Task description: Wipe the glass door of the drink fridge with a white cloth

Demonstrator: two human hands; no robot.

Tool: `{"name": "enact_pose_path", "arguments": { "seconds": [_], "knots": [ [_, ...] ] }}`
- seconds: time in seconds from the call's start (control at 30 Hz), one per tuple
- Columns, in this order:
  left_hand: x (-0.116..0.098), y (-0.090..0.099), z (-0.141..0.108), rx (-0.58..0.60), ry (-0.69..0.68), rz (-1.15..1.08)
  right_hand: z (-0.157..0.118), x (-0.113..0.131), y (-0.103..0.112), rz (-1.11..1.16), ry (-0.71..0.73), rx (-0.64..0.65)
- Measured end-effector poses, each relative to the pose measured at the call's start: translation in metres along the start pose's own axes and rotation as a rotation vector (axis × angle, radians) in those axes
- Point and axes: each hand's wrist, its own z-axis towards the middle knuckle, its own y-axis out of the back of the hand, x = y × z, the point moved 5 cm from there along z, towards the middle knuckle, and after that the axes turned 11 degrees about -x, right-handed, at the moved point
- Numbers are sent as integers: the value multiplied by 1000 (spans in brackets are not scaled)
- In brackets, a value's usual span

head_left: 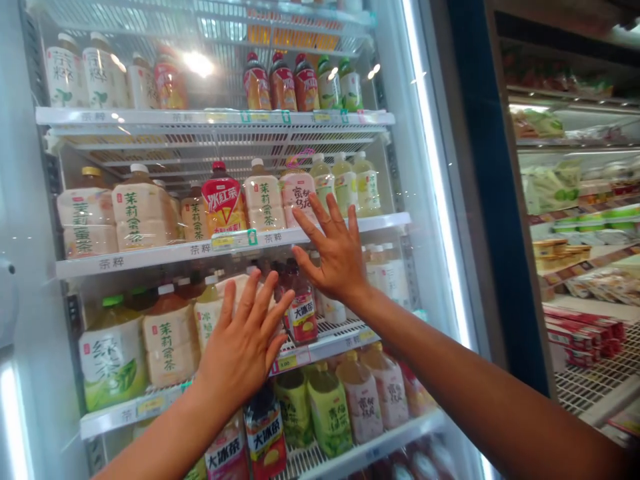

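Observation:
Both hands are raised before a lit drinks fridge, holding nothing. My left hand (247,337), fingers spread, is over the third shelf, in front of the bottles there. My right hand (333,257) is higher and to the right, its fingers also spread, overlapping the second shelf's edge and a pink-labelled bottle (296,183). Reflections suggest a glass door before the bottles; whether my palms touch it, I cannot tell. Around the hands are a red-labelled tea bottle (223,199), a dark-capped iced tea bottle (302,310) and a large green-labelled bottle (113,357).
White wire shelves (230,247) carry several rows of bottles. A bright light strip (435,153) runs down the fridge's right side, next to a dark blue frame (495,200). Further right, an open chilled display (585,267) holds packaged food. A bottom shelf (370,453) bears more bottles.

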Motion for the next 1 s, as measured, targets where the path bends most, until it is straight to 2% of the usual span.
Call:
{"name": "enact_pose_path", "arguments": {
  "seconds": [0.03, 0.1, 0.2, 0.27, 0.33, 0.43, 0.47, 0.5, 0.57, 0.67, 0.7, 0.73, 0.77, 0.8, 0.93, 0.97, 1.0],
  "knots": [
    [4, 1, 4, 10, -11, -11, 0, 0, 0, 9, 2, -7],
    [28, 1, 31, 36, 16, -28, -1, -1, 0, 22, 6, -20],
    [73, 1, 82, 26, 179, -2, -1, 0, -1, 29, 14, -20],
    [78, 1, 91, 24, 246, 2, -1, -1, -2, 26, 12, -8],
    [55, 2, 67, 31, 222, -6, 0, -1, -1, 16, 9, 6],
    [5, 9, -3, 66, 40, -42, 0, 1, 0, -7, 13, 35],
    [-2, 12, -24, 90, -12, -51, -1, 3, 0, -11, 7, 45],
    [-1, 16, -37, 100, -40, -58, -3, 6, 0, -12, -6, 51],
    [28, 24, -42, 101, 8, -52, -10, 18, 1, -10, -46, 55],
    [99, 35, -14, 24, 274, -18, -27, 44, 4, -23, -110, 60],
    [113, 36, -7, 7, 343, -23, -34, 54, 5, -33, -131, 65],
    [118, 35, -5, -7, 396, -26, -42, 64, 7, -41, -154, 71],
    [112, 34, -9, -10, 424, -31, -51, 73, 9, -44, -174, 79],
    [96, 34, -20, -2, 425, -40, -61, 81, 11, -44, -187, 90],
    [-10, 38, -98, 79, 281, -108, -106, 104, 21, -21, -143, 190],
    [-29, 40, -114, 105, 232, -134, -117, 106, 24, -15, -119, 221],
    [-39, 42, -123, 128, 190, -157, -128, 108, 27, -7, -94, 249]
  ]
}}
